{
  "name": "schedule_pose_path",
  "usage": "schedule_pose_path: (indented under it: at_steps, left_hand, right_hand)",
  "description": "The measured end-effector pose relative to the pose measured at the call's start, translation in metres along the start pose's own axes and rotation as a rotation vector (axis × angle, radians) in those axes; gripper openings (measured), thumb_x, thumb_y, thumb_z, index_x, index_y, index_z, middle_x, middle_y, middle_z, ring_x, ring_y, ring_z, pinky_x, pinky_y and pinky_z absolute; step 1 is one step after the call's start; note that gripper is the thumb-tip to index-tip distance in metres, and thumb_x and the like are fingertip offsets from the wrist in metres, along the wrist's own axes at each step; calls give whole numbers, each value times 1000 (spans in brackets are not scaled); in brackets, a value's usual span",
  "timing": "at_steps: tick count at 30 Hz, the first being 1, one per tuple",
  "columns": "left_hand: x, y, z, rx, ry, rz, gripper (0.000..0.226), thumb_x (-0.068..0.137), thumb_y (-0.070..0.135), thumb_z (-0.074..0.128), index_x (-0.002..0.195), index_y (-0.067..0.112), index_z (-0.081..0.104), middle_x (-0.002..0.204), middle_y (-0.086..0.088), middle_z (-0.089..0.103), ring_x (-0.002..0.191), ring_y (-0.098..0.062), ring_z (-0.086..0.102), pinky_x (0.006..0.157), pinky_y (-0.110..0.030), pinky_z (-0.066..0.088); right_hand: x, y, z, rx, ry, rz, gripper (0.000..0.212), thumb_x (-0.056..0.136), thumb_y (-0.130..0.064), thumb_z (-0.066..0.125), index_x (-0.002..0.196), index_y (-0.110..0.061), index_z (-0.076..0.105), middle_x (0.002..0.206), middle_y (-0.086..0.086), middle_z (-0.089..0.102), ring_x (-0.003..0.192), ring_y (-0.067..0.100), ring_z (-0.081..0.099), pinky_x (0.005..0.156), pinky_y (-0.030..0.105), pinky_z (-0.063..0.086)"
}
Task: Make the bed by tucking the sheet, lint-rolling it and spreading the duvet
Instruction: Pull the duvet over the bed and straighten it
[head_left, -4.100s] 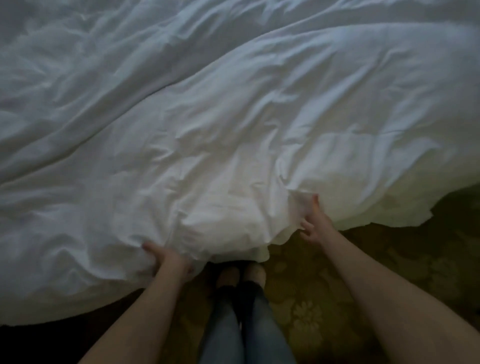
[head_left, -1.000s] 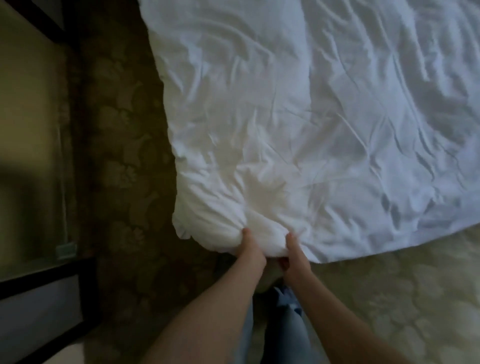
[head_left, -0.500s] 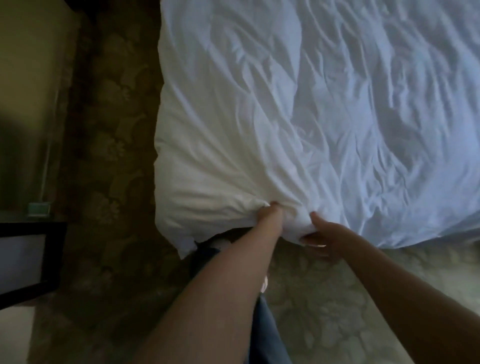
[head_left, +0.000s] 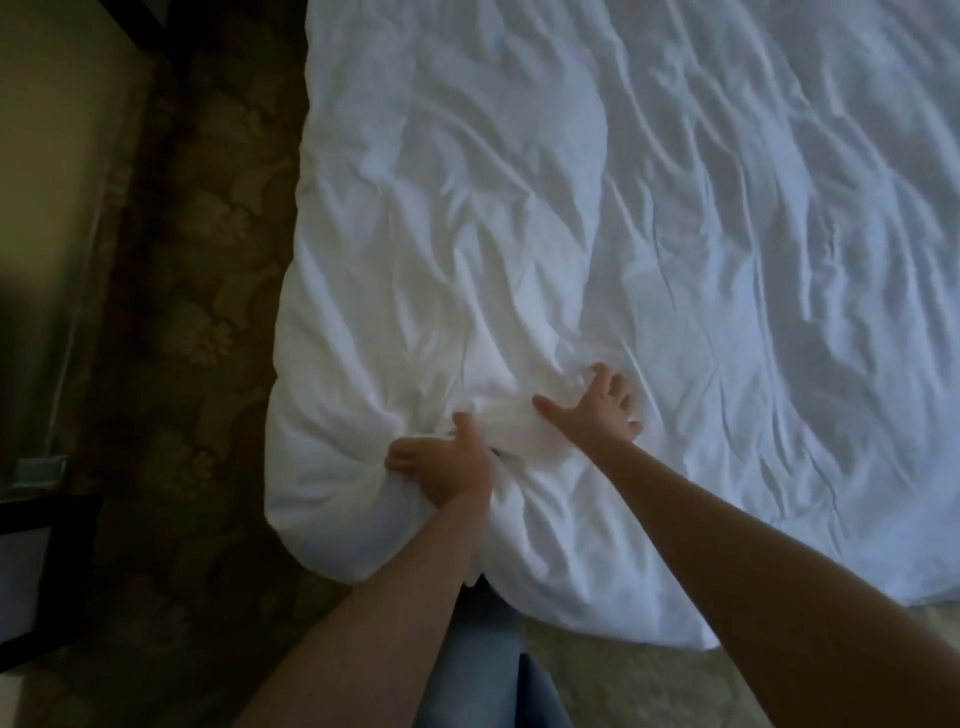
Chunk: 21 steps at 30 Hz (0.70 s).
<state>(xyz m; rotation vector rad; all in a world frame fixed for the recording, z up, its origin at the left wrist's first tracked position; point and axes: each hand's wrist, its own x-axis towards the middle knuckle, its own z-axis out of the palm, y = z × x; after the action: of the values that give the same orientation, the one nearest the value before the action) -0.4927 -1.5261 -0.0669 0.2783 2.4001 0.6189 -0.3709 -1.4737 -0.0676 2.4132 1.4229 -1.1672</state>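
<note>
dim floral carpet (head_left: 197, 322), dark furniture (head_left: 47, 571) at left.

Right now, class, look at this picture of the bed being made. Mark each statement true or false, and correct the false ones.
1. The left hand and the right hand both touch the white duvet. True.
2. The duvet lies smooth and flat. False: it is wrinkled all over and bunched up between the two hands.
3. The left hand holds a lint roller. False: it grips a fold of the duvet and nothing else.
4. The carpet beside the bed has a floral pattern. True.
5. The person wears blue jeans. True.
</note>
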Motion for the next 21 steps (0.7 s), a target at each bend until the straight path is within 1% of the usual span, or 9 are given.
schedule_pose_path:
  at_steps: [2, 4, 6, 8, 10, 13, 16, 18, 21]
  left_hand:
    - [14, 7, 8, -84, 59, -29, 80, 82, 39, 67, 138, 2, 23, 139, -21, 23, 125, -36, 34, 97, -41, 39]
    - [27, 9, 19, 18, -46, -49, 94, 75, 55, 68, 145, 16, 18, 140, -19, 25, 123, -39, 40, 100, -43, 40]
    - [39, 11, 32, 223, -229, -90, 102, 71, 64, 67, 147, 17, 19, 144, -19, 31, 129, -38, 40, 106, -42, 35]
    - [47, 12, 42, 300, -331, -73, 94, 74, 59, 67, 144, 10, 27, 145, -17, 39, 132, -34, 41, 106, -37, 33]
    - [50, 12, 44, 358, -321, -46, 86, 80, 55, 64, 143, 10, 29, 143, -16, 43, 130, -34, 43, 105, -38, 34]
    - [47, 10, 45, 464, -278, -15, 72, 86, 50, 58, 141, 11, 35, 138, -16, 49, 127, -34, 47, 103, -40, 37]
    - [43, 13, 45, 579, -241, 15, 47, 95, 41, 45, 126, 7, 55, 129, -16, 57, 120, -33, 53, 96, -38, 41]
    - [36, 11, 43, 628, -224, 22, 47, 98, 40, 41, 117, 3, 63, 122, -18, 62, 114, -33, 58, 91, -36, 45]
    - [12, 10, 43, 620, -210, 32, 46, 96, 43, 45, 108, 5, 69, 114, -18, 67, 106, -33, 62, 85, -35, 47]
  right_hand:
    - [20, -7, 3, -142, -34, 34, 106, 74, -62, 64, 148, -14, 6, 156, 14, 7, 144, 32, 9, 114, 48, 13]
    - [38, -7, 9, -238, -81, 48, 105, 73, -63, 64, 147, -7, 14, 152, 17, 20, 140, 33, 21, 113, 44, 20]
    - [53, -2, 15, -266, -108, 8, 88, 78, -61, 61, 141, -6, 32, 143, 15, 40, 132, 31, 39, 108, 40, 32]
    - [66, 1, 15, -226, -116, -56, 62, 85, -52, 57, 129, -9, 49, 130, 13, 55, 121, 30, 51, 102, 38, 40]
    - [73, 2, 9, -193, -136, -95, 46, 89, -43, 56, 121, -10, 57, 121, 14, 61, 113, 31, 56, 97, 36, 43]
    - [75, 10, -2, -181, -160, -167, 39, 91, -41, 54, 115, -11, 63, 111, 13, 66, 106, 30, 60, 88, 33, 45]
    - [77, 21, -15, -55, -262, -195, 31, 90, -42, 57, 97, -14, 66, 87, 10, 68, 90, 29, 64, 78, 33, 49]
    - [77, 25, -34, 133, -363, -174, 28, 87, -40, 62, 83, -13, 61, 67, 5, 59, 74, 26, 61, 66, 31, 47]
    - [69, 35, -78, 317, -470, -166, 30, 86, -36, 65, 87, -6, 63, 72, 6, 62, 71, 22, 61, 64, 30, 51]
